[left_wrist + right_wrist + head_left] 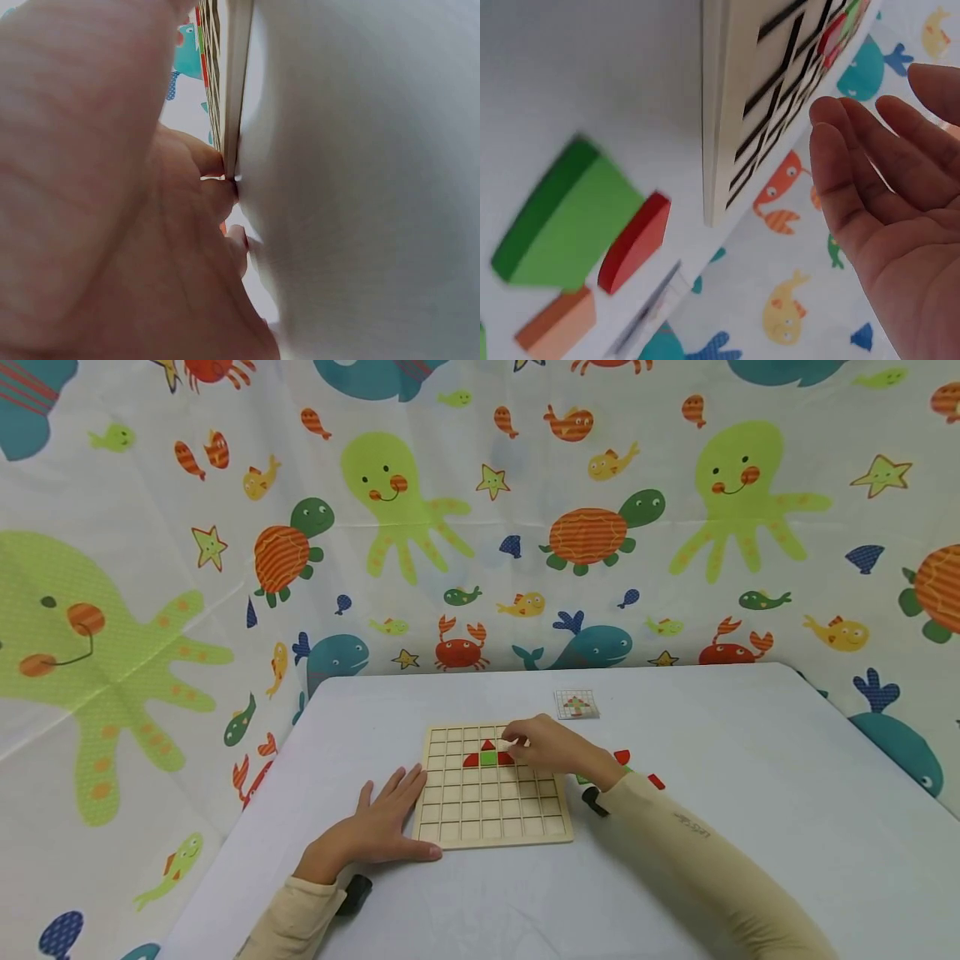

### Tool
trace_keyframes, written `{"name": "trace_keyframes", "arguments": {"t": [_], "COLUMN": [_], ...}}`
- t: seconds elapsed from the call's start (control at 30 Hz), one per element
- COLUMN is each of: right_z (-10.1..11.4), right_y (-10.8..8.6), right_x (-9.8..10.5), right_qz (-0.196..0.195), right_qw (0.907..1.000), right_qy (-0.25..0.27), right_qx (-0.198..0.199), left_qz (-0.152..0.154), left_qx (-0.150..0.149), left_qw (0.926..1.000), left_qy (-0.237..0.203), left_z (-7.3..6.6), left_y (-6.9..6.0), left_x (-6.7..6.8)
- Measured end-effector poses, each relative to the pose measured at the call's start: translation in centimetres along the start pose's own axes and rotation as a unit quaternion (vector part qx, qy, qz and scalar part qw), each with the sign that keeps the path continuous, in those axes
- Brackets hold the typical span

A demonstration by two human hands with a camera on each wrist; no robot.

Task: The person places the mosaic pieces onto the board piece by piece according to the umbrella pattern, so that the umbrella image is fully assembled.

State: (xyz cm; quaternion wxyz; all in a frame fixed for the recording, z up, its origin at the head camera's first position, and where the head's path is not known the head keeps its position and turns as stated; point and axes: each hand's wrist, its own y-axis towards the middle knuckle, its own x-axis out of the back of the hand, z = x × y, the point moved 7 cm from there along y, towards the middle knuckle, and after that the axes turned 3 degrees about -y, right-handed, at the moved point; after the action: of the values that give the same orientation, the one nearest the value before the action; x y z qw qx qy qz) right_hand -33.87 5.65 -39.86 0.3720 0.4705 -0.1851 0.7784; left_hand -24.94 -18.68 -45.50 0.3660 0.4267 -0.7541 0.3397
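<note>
A wooden grid board point(491, 802) lies on the table. On its upper part a green square point(488, 758) sits between two red pieces, the left one point(471, 761) with a curved edge, with a red triangle point(488, 745) above it. My left hand point(375, 831) lies with spread fingers, fingertips and thumb touching the board's left side and near corner. Over the board's upper right hovers my right hand point(551, 745), beside the right red piece point(506, 759). In the right wrist view its fingers point(829, 165) are loosely bent, with nothing seen between them.
Right of the board lie loose pieces, including a green block point(566, 217), a red block point(635, 244) and an orange block point(557, 322). A small pattern card point(576, 704) lies behind. A printed sea-animal cloth point(480, 560) hangs beyond the white table point(750, 760).
</note>
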Motion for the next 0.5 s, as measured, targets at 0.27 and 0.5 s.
{"name": "trace_keyframes", "arguments": {"t": [0.27, 0.5], "right_z": [-1.7, -4.4], "right_y": [-2.2, -4.8], "right_x": [2.4, 3.8], "right_qz": [-0.021, -0.03], "right_qw": [0.9998, 0.999], "right_qy": [0.001, -0.001], "right_qx": [0.004, -0.031], "left_qz": [0.006, 0.003], "left_qx": [0.006, 0.004], "left_qw": [1.0, 1.0], "left_qy": [0.003, 0.003], "left_z": [0.1, 0.0], "left_y": [0.0, 0.0], "left_x": [-0.2, 0.0]}}
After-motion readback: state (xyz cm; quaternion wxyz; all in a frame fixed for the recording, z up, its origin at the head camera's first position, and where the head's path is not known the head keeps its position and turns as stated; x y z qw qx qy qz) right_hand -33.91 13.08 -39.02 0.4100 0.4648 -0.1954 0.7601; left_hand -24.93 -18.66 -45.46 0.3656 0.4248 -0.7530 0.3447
